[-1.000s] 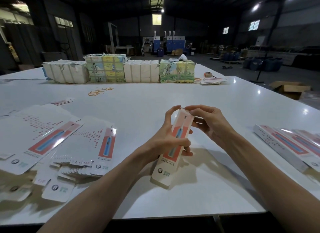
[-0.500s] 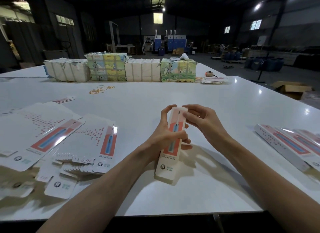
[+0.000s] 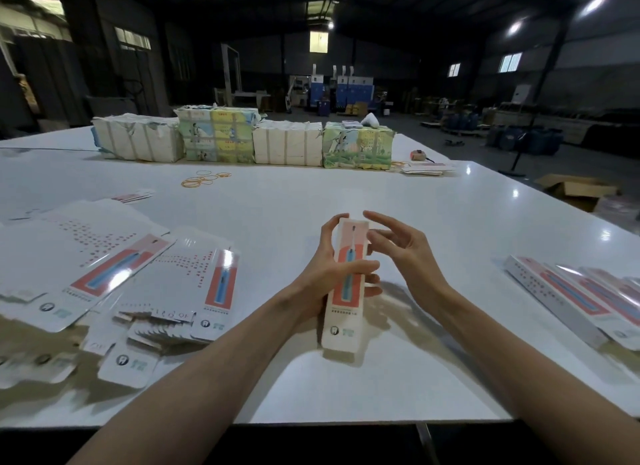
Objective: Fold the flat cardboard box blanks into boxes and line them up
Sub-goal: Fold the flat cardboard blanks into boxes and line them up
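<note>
A long narrow folded box (image 3: 344, 312), white with a red panel and a blue toothbrush picture, stands tilted at the table's middle front. My left hand (image 3: 329, 274) is wrapped around its middle, thumb across the front. Beside the box's top end my right hand (image 3: 403, 248) hovers with fingers spread, holding nothing. Flat box blanks (image 3: 166, 277) lie fanned in loose piles at the left. Finished boxes (image 3: 581, 298) lie side by side in a row at the right.
The white table (image 3: 311, 201) has its front edge close to me. Wrapped bundles (image 3: 242, 141) stand in a line at the back, with rubber bands (image 3: 204, 180) in front of them. An open carton (image 3: 576, 191) sits on the floor beyond the right edge.
My right hand has let go of the box's top end and opened its fingers. The box has turned more upright in my left hand.
</note>
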The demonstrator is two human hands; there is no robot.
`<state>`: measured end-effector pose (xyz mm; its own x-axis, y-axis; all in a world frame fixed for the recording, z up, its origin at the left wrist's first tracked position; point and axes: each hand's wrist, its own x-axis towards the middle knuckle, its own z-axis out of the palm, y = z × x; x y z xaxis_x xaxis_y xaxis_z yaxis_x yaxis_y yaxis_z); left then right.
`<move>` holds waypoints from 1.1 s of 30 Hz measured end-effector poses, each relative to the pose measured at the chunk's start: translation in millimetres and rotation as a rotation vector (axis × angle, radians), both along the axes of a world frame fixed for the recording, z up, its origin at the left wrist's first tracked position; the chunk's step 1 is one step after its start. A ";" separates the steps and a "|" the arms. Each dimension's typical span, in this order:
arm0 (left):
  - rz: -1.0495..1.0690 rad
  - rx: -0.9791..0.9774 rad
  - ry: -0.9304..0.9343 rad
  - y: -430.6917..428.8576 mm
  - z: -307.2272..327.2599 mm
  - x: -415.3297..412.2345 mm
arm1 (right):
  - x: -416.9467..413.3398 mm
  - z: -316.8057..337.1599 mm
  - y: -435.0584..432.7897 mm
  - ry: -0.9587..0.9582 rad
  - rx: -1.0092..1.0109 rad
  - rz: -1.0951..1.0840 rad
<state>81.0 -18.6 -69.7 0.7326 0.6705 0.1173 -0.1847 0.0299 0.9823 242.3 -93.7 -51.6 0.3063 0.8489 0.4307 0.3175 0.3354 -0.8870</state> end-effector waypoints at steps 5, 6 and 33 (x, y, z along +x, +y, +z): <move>0.146 -0.157 -0.185 -7.4 10.9 2.5 | -13.1 2.2 -1.7 -0.371 -0.033 -0.082; 0.140 -0.222 -0.239 -9.3 13.5 3.4 | -17.4 5.4 -3.3 -0.449 -0.069 -0.074; -0.209 0.089 0.008 5.6 -16.6 2.3 | 129.4 -11.8 -146.7 -1.330 -0.642 -0.841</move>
